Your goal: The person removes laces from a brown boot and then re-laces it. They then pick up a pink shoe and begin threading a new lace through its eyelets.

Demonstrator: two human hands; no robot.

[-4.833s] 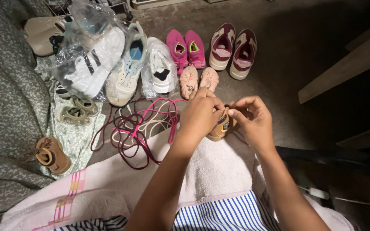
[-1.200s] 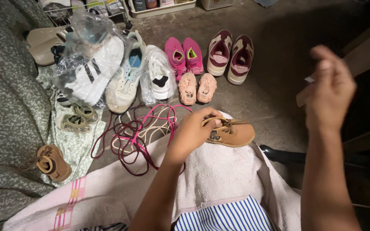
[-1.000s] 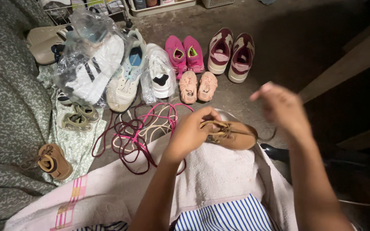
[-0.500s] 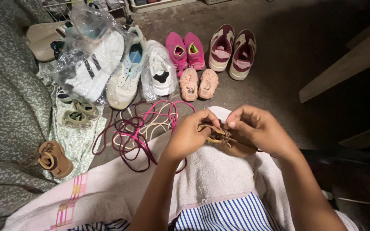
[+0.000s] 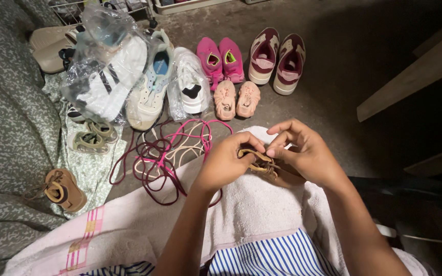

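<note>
Left hand (image 5: 225, 162) clenched on small tan shoe (image 5: 262, 166), steadying it on towel (image 5: 262, 204) — right hand (image 5: 303, 153) fingers pinching its lace (image 5: 256, 155), drawn taut.

The small tan shoe (image 5: 262, 166) looks like matt suede, lying on a pale, nubbly terry towel (image 5: 262, 204). Beyond the towel, crinkled glossy plastic (image 5: 103, 61) wraps the white sneakers; the floor (image 5: 333, 76) is rough, dull concrete.

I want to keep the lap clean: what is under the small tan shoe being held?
The tan shoe, gripped by the left hand and right hand, rests on a pale pink towel. A blue striped cloth shows below the towel's edge; the shoe's sole is hidden.
</note>
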